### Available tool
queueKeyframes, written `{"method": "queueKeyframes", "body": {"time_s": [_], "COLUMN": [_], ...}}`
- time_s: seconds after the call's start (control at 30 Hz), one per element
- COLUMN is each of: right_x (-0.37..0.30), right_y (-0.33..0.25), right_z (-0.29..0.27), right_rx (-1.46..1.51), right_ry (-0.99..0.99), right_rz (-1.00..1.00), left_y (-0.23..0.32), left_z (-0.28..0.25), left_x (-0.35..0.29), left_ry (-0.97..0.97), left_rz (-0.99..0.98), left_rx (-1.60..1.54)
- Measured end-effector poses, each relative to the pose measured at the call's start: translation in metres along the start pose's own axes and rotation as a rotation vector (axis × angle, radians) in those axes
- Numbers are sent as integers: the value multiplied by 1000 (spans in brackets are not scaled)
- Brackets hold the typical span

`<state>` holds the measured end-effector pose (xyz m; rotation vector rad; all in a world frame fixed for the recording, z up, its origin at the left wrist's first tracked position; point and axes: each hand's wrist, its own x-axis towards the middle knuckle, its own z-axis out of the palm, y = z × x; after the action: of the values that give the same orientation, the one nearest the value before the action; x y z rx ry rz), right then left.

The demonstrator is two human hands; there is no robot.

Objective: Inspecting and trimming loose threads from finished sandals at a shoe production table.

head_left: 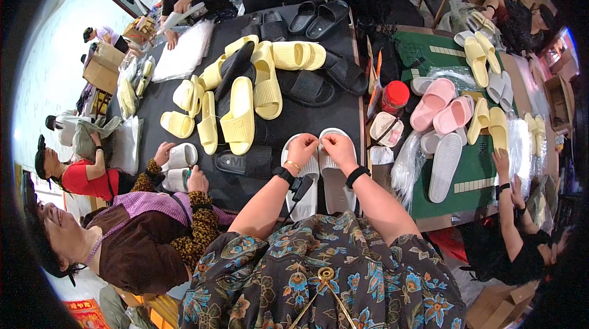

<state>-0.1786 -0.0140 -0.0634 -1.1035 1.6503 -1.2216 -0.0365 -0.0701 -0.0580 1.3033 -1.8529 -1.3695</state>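
A pair of whitish-grey slide sandals lies side by side at the table's near edge, the left sandal (305,199) and the right sandal (337,189) pointing away from me. Over the left one's strap is my left hand (300,150), its fingers closed in a pinch. My right hand (338,149) is over the other strap, with thumb and fingertips pressed together as well. The fingertips of both hands nearly meet between the sandals. Whatever they pinch, if anything, is too small to make out. Just to the left lies a black slide sandal (251,162).
Several yellow slides (237,117) and black slides (307,87) crowd the black table (159,90). A co-worker at left handles grey slides (182,156). Right of me stand a red-lidded jar (395,96) and a green mat (423,203) bearing pink slides (434,105). Other people surround the tables.
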Motion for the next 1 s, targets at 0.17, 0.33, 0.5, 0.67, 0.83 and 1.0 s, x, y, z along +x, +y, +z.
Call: {"method": "queueKeyframes", "body": {"time_s": [0.17, 0.33, 0.5, 0.67, 0.83, 1.0], "right_x": [3, 1, 0, -3, -19, -65], "right_y": [5, 5, 4, -2, 3, 2], "right_z": [4, 2, 6, -11, -52, -69], "right_rx": [-43, -131, -336, -219, -361, -731], "right_ry": [-11, -43, -46, -34, 17, -83], "right_rz": [-31, -52, -202, -110, -288, -297], "left_y": [-11, -5, 4, 14, 7, -39], "left_z": [2, 4, 9, -6, -65, -89], "left_x": [1, -4, -5, -14, -46, -81], "left_ry": [31, 63, 90, 266, 628, 858], "left_rz": [84, 112, 79, 211, 243, 21], "left_rx": [62, 97, 49, 275, 518, 623]}}
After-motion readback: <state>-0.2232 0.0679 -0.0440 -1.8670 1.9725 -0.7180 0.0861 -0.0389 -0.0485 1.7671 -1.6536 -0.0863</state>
